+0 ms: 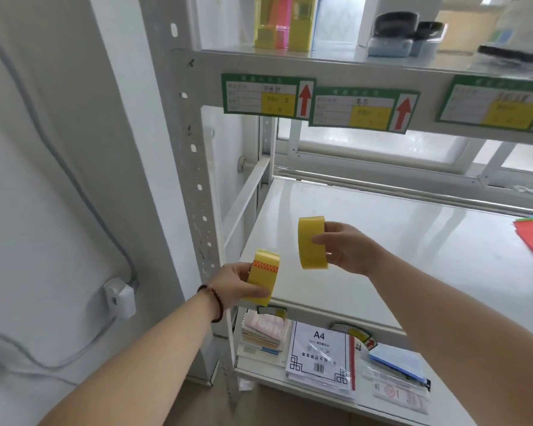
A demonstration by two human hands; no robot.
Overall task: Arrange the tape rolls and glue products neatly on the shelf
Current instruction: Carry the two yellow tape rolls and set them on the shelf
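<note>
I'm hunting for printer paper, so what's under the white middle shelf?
Under the middle shelf, the lower shelf holds a wrapped A4 paper pack, a stack of booklets and clear document pouches. The right forearm covers what lies further right.

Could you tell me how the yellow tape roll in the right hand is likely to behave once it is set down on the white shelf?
The round yellow tape roll is held on edge by the right hand, so released that way it would probably roll. The white shelf board looks smooth and glossy, so the roll may slide if nudged. Laid flat, it should sit steadily.
</note>
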